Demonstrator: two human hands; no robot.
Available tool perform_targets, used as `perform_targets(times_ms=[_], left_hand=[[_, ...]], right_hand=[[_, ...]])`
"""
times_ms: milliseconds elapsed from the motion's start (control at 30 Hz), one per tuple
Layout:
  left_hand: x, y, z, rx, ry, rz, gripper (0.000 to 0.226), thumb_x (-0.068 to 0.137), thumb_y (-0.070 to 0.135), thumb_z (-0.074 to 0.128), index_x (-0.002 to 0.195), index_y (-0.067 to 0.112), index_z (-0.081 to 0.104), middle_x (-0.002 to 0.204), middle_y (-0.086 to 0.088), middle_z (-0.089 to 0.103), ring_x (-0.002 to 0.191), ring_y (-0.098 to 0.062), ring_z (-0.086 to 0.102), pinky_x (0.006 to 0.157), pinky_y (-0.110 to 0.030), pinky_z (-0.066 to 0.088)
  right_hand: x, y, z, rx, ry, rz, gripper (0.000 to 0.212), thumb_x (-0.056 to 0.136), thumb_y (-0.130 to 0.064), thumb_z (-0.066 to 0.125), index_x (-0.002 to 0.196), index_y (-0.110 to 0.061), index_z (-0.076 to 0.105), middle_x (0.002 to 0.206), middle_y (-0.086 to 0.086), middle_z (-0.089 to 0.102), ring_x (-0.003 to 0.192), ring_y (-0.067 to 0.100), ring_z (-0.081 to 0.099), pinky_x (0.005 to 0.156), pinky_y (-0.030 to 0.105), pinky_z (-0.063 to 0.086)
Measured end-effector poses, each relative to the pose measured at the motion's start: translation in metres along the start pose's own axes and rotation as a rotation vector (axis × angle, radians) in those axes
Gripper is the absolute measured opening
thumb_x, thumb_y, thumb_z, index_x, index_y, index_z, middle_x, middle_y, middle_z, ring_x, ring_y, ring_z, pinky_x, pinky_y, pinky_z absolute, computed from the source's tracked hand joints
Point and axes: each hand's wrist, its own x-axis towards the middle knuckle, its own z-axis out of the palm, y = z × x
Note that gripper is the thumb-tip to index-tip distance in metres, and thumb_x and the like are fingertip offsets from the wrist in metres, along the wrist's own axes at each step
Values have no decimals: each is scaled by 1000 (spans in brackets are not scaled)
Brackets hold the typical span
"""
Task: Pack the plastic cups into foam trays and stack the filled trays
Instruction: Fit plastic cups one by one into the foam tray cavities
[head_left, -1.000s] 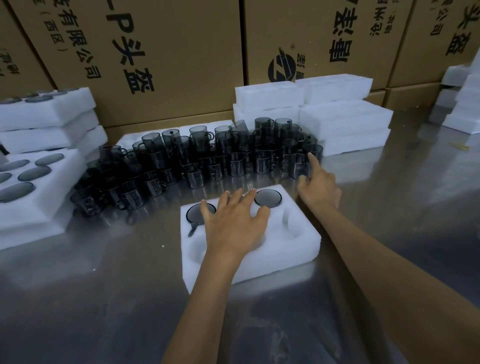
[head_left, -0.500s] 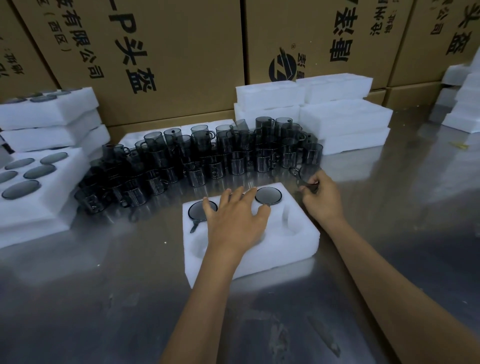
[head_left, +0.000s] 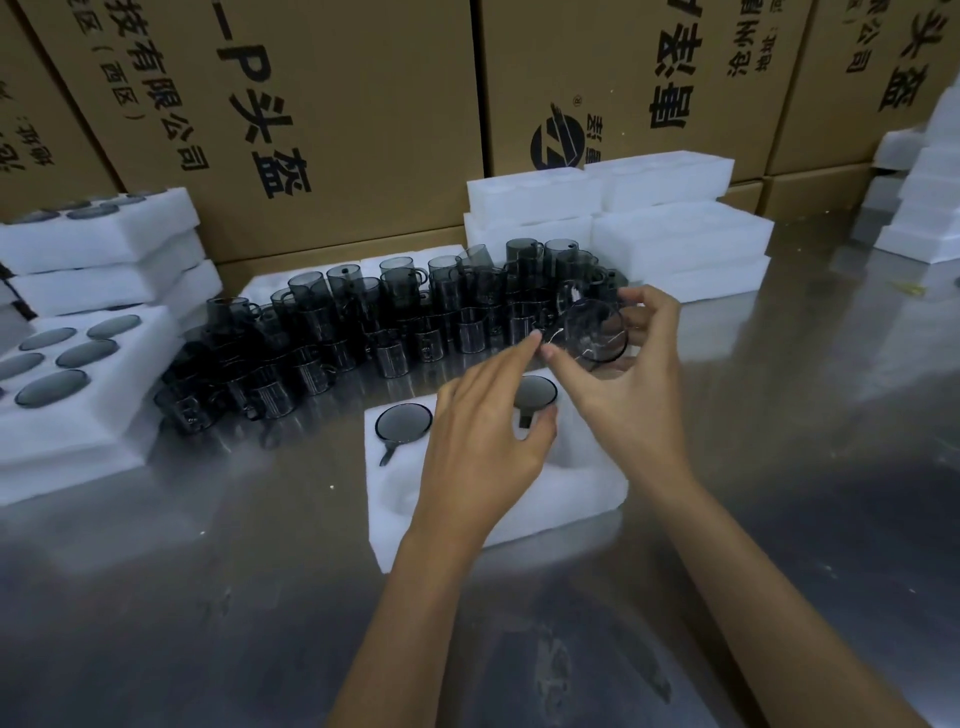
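The right hand (head_left: 631, 374) has lifted one smoky translucent plastic cup (head_left: 595, 330) out of the cluster of loose cups (head_left: 395, 317) it was reaching into a second ago, and now holds it in the air above the far edge of the foam tray (head_left: 493, 467), fingers and thumb curled round its rim. The left hand (head_left: 483, 441), which lay flat over the tray's middle a moment before, has risen slightly; its fingers are straight and stretch toward the cup, fingertip almost meeting the right thumb, holding nothing. This suggests the cup is about to be steered into an empty pocket. The tray is a white, soft-looking foam block with round moulded wells; two back wells already hold seated cups (head_left: 403, 422), showing as dark glossy discs with small handles. The remaining wells that can be seen look empty, so this tray seems early in filling. It sits on a reflective metal worktop (head_left: 208, 597). A filled tray (head_left: 78, 374) lies to the left, empty foam trays (head_left: 675, 234) are stacked behind, and printed cardboard cartons (head_left: 311, 104) form the backdrop.
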Motion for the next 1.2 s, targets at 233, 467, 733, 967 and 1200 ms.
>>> perform_targets(times_ms=[233, 467, 733, 967, 1200], left_hand=[[0, 4, -4, -134, 58, -91, 63, 79, 38, 75, 137, 37, 50, 126, 19, 62, 118, 0, 49, 104, -11, 28], [1, -6, -16, -348, -288, -228, 46, 73, 47, 84, 113, 41, 62, 115, 24, 67, 110, 15, 56, 97, -20, 44], [0, -11, -16, -168, -374, -230, 59, 70, 54, 81, 123, 38, 62, 146, 22, 45, 144, -3, 23, 121, -40, 21], [-4, -9, -15, -118, -448, -224, 75, 78, 59, 73, 145, 40, 45, 148, 30, 30, 147, 2, 11, 120, -29, 13], [-17, 2, -2, 112, -357, 33, 92, 86, 76, 44, 159, 32, 9, 162, 24, 11, 144, 14, -15, 124, -35, -1]], right_hand=[[-12, -8, 1, -116, -94, -155, 59, 71, -40, 87, 116, -17, 57, 111, -4, 50, 99, 3, 56, 84, 14, 46], [-11, 4, -12, 135, -141, 66, 43, 100, -38, 53, 77, -2, 57, 70, 10, 53, 64, 12, 48, 60, 25, 37], [-10, 22, -14, 116, -229, 152, 34, 95, -15, 65, 65, -2, 58, 53, -6, 51, 52, 2, 43, 54, 13, 35], [-10, 29, -13, 53, -213, 131, 29, 92, -14, 68, 65, -9, 60, 56, -12, 54, 54, 1, 45, 57, 17, 37], [-28, 26, -16, -54, -387, 90, 37, 105, -16, 46, 137, -29, 58, 142, -18, 52, 140, -3, 34, 121, 40, 24]])
